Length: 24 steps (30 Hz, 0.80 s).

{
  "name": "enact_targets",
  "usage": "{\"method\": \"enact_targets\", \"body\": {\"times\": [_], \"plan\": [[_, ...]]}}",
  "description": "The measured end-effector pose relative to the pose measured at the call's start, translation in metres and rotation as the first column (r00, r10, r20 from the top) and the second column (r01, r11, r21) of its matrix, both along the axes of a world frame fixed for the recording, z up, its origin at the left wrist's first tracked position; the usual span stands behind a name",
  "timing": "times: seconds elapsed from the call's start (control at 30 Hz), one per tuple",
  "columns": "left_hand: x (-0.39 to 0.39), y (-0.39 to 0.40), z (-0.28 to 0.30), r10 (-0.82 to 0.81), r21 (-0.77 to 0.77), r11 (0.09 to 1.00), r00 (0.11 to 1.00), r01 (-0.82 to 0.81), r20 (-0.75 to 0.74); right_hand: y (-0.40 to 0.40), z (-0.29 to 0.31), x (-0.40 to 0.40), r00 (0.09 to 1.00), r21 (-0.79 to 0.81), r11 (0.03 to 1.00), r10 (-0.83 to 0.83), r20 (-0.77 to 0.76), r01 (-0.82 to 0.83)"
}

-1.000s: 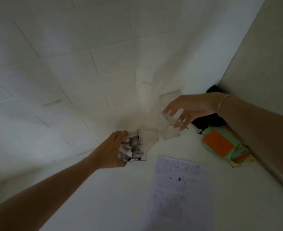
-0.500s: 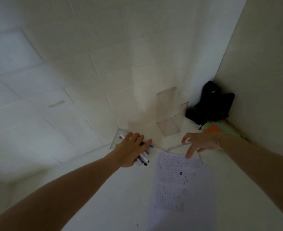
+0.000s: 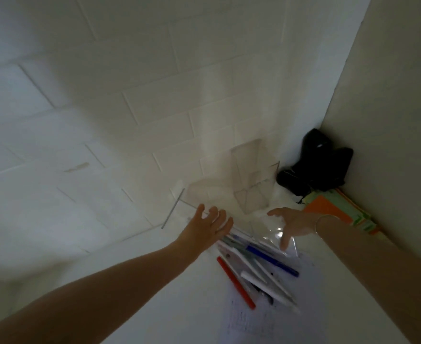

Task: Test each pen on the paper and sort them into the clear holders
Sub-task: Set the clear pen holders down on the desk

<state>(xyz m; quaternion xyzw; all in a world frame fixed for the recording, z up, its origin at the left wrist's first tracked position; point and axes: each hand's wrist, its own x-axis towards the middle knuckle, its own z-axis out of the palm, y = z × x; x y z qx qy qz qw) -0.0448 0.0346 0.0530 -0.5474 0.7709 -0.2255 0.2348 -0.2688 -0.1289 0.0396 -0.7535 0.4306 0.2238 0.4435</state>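
Note:
Several pens lie spilled across the printed paper [image 3: 259, 319] on the white desk: a red pen [image 3: 235, 281], a blue pen [image 3: 271, 260] and white ones [image 3: 266, 284]. A clear holder [image 3: 274, 234] lies tipped at their upper end, and it glints under my right hand [image 3: 294, 224], whose fingers are spread over it. My left hand [image 3: 209, 227] hovers just left of the pens with fingers apart and nothing in it. A second clear holder [image 3: 251, 180] stands upright against the wall behind both hands. Left of it is a faint clear shape [image 3: 204, 192]; what it is I cannot tell.
A black object [image 3: 313, 170] sits in the corner at the back right. In front of it lies a stack of orange and green paper [image 3: 328, 209] along the right wall. White brick wall closes the back; a plain wall closes the right side.
The pens have slid out of the tipped holder onto the paper. My left hand has lifted off them and opened. My right hand has come down onto the tipped holder.

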Motion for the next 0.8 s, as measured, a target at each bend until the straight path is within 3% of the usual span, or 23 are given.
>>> {"method": "enact_targets", "body": {"times": [0.33, 0.5, 0.67, 0.8], "plan": [[-0.019, -0.007, -0.003, -0.033, -0.156, 0.987, 0.994, 0.049, 0.108, -0.001, -0.015, -0.004, 0.996, -0.021, 1.000, -0.020, 0.081, 0.022], [-0.033, -0.009, 0.017, -0.014, -0.110, 0.993, 0.971, 0.041, 0.239, -0.002, -0.017, -0.005, 0.994, -0.088, 0.996, 0.027, 0.104, -0.018], [-0.041, -0.010, 0.033, 0.061, -0.050, 0.998, 0.867, -0.042, 0.495, 0.000, -0.021, -0.006, 0.990, -0.138, 0.990, 0.019, 0.140, 0.001], [-0.040, -0.012, 0.042, 0.053, -0.029, 0.999, 0.838, -0.044, 0.543, -0.002, -0.016, -0.006, 0.985, -0.146, 0.989, -0.002, 0.170, 0.028]]}}
